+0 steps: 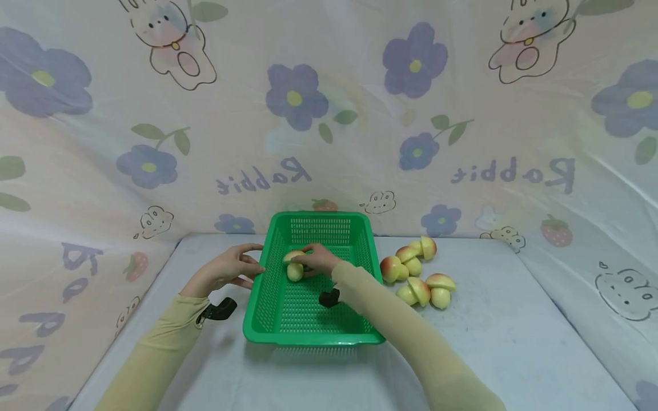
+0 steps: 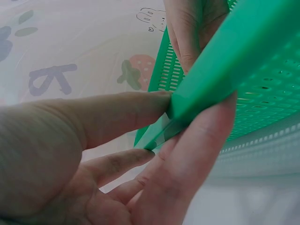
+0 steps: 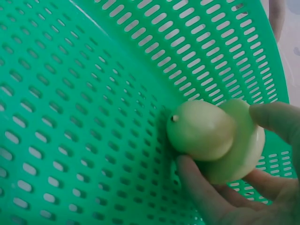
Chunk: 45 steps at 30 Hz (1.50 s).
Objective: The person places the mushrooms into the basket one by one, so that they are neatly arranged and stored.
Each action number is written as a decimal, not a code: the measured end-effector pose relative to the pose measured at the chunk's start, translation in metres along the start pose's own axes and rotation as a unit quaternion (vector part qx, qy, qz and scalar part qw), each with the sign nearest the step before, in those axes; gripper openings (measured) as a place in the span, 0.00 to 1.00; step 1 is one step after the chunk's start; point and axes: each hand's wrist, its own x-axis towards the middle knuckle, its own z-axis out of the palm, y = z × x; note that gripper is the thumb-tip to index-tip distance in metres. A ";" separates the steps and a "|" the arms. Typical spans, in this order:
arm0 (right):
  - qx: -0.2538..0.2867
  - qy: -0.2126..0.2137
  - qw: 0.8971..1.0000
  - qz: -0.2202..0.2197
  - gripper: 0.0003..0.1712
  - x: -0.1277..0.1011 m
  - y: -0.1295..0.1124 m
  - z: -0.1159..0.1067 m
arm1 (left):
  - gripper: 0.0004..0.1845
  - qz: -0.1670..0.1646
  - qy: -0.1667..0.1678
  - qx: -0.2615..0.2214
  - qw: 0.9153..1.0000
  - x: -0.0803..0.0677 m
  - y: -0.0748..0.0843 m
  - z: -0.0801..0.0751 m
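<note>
though pale, mushroom [image 1: 295, 266] pink-capped

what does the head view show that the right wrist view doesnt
Only the head view shows the left hand gripping the basket's left rim, and five more toy mushrooms lying on the table to the right of the basket.

Only the right wrist view shows the stem close up, with a small hole at its tip, lying against the slotted basket floor.

Both show the right hand holding a toy mushroom inside the green basket.
</note>
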 end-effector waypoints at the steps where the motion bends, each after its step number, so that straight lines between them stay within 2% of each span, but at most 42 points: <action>1: 0.000 -0.003 1.000 0.000 0.32 0.000 0.000 0.000 | 0.39 0.001 -0.001 0.001 1.000 0.000 0.000 0.000; 10: 0.017 -0.024 1.000 0.004 0.34 -0.004 -0.003 -0.003 | 0.39 0.003 -0.003 0.006 1.000 -0.003 0.004 0.001; 15: 0.027 -0.032 0.999 0.004 0.31 -0.009 -0.007 -0.008 | 0.39 0.005 -0.004 0.009 1.000 -0.003 0.005 0.001; 26: 0.072 -0.028 0.997 0.020 0.28 -0.014 -0.014 -0.031 | 0.40 0.002 -0.002 0.008 1.000 -0.004 0.007 0.005; 31: 0.131 -0.037 0.991 0.009 0.29 -0.018 -0.018 -0.046 | 0.39 -0.007 0.003 0.007 1.000 -0.005 0.006 0.006; 34: 0.163 -0.037 0.986 0.003 0.29 -0.024 -0.024 -0.056 | 0.39 -0.002 0.004 0.010 1.000 -0.005 0.006 0.006; 41: 0.209 -0.012 0.978 -0.001 0.30 -0.036 -0.037 -0.081 | 0.39 -0.001 0.006 0.010 1.000 -0.004 0.004 0.004; 45: 0.235 -0.013 0.972 -0.011 0.32 -0.046 -0.041 -0.095 | 0.39 0.000 0.009 0.009 1.000 -0.005 0.002 0.003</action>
